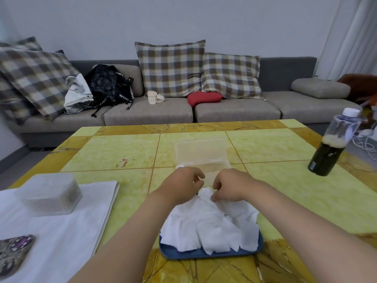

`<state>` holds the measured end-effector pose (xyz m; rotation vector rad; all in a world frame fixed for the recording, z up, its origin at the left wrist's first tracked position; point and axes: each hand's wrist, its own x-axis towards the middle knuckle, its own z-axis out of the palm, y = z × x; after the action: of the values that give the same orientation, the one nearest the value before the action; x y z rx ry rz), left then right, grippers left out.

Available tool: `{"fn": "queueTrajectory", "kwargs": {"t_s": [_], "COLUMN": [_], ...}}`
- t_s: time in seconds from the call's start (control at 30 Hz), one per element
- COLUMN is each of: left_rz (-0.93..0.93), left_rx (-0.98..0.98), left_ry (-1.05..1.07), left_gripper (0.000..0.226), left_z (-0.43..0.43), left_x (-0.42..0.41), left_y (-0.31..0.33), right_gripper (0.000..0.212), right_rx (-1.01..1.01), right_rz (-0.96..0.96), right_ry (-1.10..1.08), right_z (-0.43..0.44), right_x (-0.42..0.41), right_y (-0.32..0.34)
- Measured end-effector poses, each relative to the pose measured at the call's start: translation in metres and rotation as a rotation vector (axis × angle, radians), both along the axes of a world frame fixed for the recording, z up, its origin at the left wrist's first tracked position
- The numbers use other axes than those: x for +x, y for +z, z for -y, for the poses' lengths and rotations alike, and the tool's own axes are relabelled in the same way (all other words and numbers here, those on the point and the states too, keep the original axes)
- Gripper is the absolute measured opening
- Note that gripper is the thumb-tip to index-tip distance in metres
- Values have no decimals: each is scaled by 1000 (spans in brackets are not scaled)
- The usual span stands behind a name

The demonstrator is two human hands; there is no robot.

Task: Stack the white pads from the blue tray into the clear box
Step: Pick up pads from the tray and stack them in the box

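left hand (183, 185), right hand (231, 186) pinch white pads (208, 225) | on blue tray (204, 255)

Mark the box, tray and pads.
box (216, 166): head view, on its clear near wall.
tray (204, 255): head view, on the blue near rim.
pads (210, 225): head view, on the middle of the white heap.

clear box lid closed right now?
No, the lid of the clear box stands raised along its far edge, leaving the top open.
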<state>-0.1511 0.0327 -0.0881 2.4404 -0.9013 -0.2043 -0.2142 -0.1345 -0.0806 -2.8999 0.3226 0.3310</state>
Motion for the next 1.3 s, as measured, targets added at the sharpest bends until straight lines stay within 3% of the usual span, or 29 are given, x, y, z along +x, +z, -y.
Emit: {"fn": "queueTrajectory", "kwargs": {"t_s": [0.13, 0.3, 0.37, 0.6, 0.8, 0.87, 0.97, 1.1, 1.17, 1.3], "left_rz": [-106, -198, -239, -436, -461, -476, -501, -524, -522, -505], "left_rx": [144, 121, 89, -252, -488, -543, -552, -563, -570, -590], "left_ry": [10, 51, 72, 159, 285, 353, 376, 379, 376, 403], "left_gripper": [32, 28, 30, 22, 13, 18, 18, 16, 17, 16], "left_z": [-1, 0, 1, 5, 3, -2, -8, -9, -8, -9], "left_x": [-5, -3, -2, -3, 2, 7, 10, 11, 11, 14], "left_y": [-5, -4, -5, -6, 12, 14, 15, 13, 13, 11], "right_gripper": [57, 7, 8, 5, 6, 10, 31, 54, 50, 18], "right_rx": [136, 302, 350, 654, 877, 698, 302, 123, 63, -54], "right_rz": [16, 48, 72, 226, 380, 356, 167, 45, 47, 163], "right_ry": [0, -8, -16, -64, -147, -86, 139, 317, 373, 364], "right_z": [1, 4, 7, 11, 11, 13, 7, -8, -11, -9], "right_x": [1, 0, 0, -3, -2, -2, -7, -2, 3, 8], "right_y": [-4, -5, -4, 11, 17, 12, 5, 1, 1, 6]}}
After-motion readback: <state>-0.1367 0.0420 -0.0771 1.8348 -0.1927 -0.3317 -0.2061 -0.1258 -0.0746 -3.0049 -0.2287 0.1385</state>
